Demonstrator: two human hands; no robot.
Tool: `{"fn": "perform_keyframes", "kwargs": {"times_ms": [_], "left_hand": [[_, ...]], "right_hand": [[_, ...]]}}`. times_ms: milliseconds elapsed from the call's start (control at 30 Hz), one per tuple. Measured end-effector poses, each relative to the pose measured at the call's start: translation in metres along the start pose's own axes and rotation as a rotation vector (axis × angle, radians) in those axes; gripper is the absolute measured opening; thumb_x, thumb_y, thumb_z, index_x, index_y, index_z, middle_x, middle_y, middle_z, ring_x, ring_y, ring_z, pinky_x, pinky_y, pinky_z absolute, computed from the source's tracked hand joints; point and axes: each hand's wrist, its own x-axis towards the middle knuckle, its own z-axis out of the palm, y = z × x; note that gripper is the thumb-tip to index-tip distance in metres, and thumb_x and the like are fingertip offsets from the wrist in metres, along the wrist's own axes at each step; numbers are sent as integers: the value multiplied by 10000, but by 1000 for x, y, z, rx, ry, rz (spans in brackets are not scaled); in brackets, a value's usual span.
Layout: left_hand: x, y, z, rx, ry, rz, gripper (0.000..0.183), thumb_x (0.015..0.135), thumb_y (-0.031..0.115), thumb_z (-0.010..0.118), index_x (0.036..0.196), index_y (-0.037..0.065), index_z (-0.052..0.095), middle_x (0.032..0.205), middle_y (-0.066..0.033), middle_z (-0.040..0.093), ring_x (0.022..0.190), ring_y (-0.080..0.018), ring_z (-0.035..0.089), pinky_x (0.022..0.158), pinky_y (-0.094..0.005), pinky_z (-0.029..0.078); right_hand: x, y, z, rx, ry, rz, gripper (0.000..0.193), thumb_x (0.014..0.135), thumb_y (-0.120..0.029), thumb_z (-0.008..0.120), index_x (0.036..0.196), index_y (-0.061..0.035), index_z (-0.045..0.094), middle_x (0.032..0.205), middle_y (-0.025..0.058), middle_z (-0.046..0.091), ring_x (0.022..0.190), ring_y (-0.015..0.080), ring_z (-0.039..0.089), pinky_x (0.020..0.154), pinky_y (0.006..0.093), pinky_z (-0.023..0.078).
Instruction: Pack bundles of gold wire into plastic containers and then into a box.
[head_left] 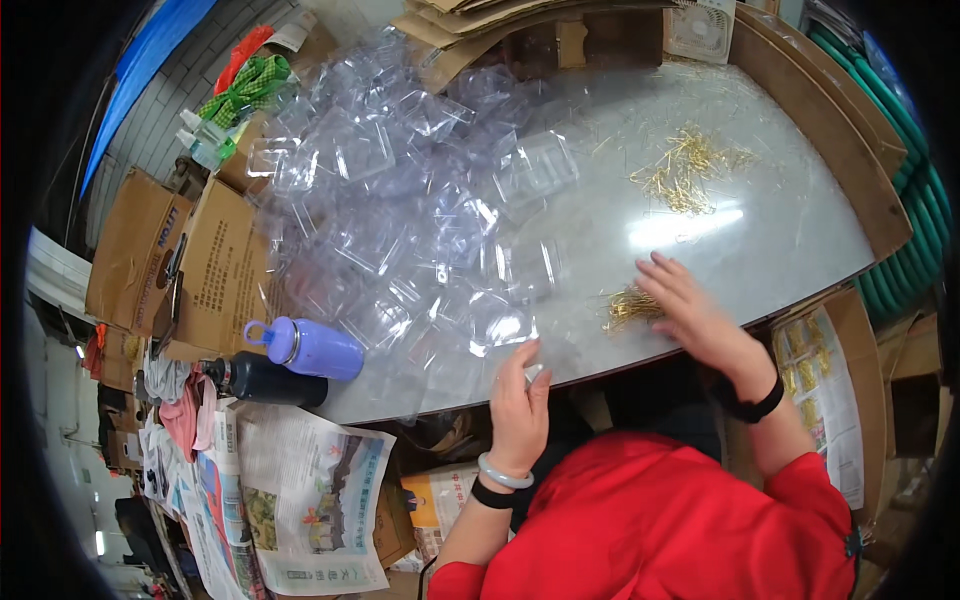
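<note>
My left hand (518, 415) is at the table's near edge, thumb and fingers drawn together beside the clear plastic boxes. A small whitish spot shows at its fingertips; what the fingers hold, if anything, I cannot make out. My right hand (695, 318), slightly blurred, has its fingers stretched out over a small pile of thin gold-coloured metal pieces (628, 308). Farther back lies a bigger loose heap of similar gold pieces (690, 170). A large jumble of clear plastic boxes (380, 220) covers the left half of the grey table (790, 225).
A purple bottle (325, 350) and a black bottle (270, 378) lie at the left near corner. Cardboard boxes (225, 265) stand on the left. A cardboard strip (820, 130) borders the right edge. Newspaper (315, 500) hangs below left; an open carton (820, 375) with gold pieces sits at right.
</note>
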Motion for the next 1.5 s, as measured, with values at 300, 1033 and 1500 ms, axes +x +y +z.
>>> {"fn": "perform_keyframes", "kwargs": {"times_ms": [300, 1033, 1500], "left_hand": [[38, 14, 68, -877, -56, -435, 549, 1102, 434, 332, 1447, 22, 444, 1387, -98, 472, 1308, -186, 431, 1157, -339, 291], [27, 45, 64, -1224, 59, -508, 341, 1104, 241, 365, 1198, -36, 540, 1449, -254, 463, 1365, -286, 465, 1167, -440, 379], [-15, 10, 37, -1272, -527, -1034, 442, 1015, 99, 541, 1413, -13, 385, 1255, -203, 587, 978, -259, 674, 821, -383, 585]], "right_hand": [[14, -7, 4, -43, -129, -65, 487, 881, -29, 620, 1357, -18, 514, 1427, 160, 511, 1353, 350, 470, 1178, 469, 345], [8, -10, 12, -25, 17, -29, 465, 842, 57, 528, 1304, 6, 555, 1323, 175, 568, 1279, 340, 539, 1157, 444, 394], [7, -23, 30, -82, 39, -39, 492, 810, 80, 526, 1290, -17, 575, 1296, 139, 582, 1314, 343, 510, 1163, 499, 362]]}}
